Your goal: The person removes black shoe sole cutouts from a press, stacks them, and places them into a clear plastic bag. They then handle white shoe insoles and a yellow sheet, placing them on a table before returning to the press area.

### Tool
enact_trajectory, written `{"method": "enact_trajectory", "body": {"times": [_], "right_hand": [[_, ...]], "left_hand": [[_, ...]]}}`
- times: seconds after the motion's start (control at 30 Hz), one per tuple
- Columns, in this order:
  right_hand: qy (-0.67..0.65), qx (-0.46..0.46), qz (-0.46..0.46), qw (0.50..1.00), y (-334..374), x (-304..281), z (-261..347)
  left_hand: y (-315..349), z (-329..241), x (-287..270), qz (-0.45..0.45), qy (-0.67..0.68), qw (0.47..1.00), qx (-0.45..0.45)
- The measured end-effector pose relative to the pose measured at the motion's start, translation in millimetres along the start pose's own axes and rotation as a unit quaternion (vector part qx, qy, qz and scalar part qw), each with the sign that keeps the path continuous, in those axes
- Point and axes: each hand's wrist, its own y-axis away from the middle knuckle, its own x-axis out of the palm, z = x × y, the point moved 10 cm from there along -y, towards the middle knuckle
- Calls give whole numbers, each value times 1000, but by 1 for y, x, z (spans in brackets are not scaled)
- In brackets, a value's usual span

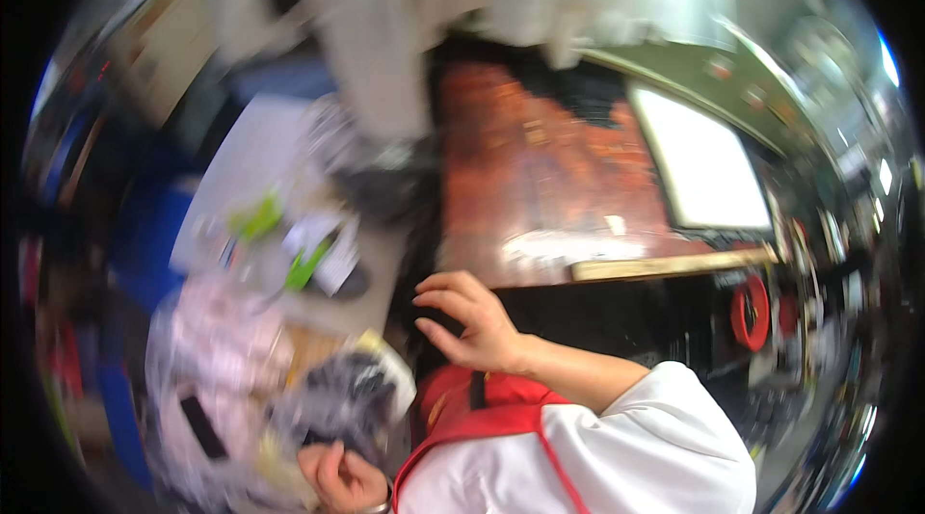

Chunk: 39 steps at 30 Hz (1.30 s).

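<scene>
The left grip (342,480), a bare hand at the bottom of the frame, is just beside a dark bundle in see-through plastic (332,396). Its fingers are curled, but I cannot tell if they hold or touch anything. The right grip (470,323), near the middle of the frame, is loose, with bent fingers, a gap by the thumb and nothing in it.

The dark bundle sits low and left of the middle. It is blurry, so I cannot tell what is inside. I think it is light, soft and floppy. The shiny plastic may be slippery and could rip if pinched hard. A good hold would be a big handful of the loose plastic, or one palm under its belly.

Next to it, at the lower left, is a puffy pink bundle (226,336), in clear plastic too. It looks squashy, so two hands hugging its sides should work best. A black strip (202,427) lies on it.
</scene>
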Motion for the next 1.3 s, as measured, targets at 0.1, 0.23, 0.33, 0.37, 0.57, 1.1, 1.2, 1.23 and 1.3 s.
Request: {"method": "enact_trajectory", "body": {"times": [0.1, 0.23, 0.33, 0.37, 0.57, 1.1, 1.2, 1.23, 1.3], "right_hand": [[74, 47, -111, 990, 13, -92, -59], [24, 202, -242, 949, 46, -217, -181], [136, 241, -250, 928, 48, -303, -268], [174, 245, -241, 923, 41, -329, -298], [328, 243, -132, 903, -56, -432, -462], [377, 370, 16, 849, -135, -450, -598], [284, 432, 99, 850, -119, -433, -598], [321, 390, 77, 860, -121, -432, -583], [354, 264, -14, 897, -120, -426, -537]], "left_hand": [[-16, -25, 51, 1, 21, 1000, 21], [-41, -58, 172, 141, 33, 989, 18], [-51, -73, 303, 239, 161, 954, -83], [-52, -78, 347, 301, 162, 935, -94], [-71, -125, 566, 442, 63, 893, 56], [-142, -158, 809, 420, -46, 894, 148], [-135, -162, 787, 387, -37, 910, 145], [-128, -161, 779, 397, -46, 908, 128], [-113, -164, 750, 400, -54, 909, 103]]}}
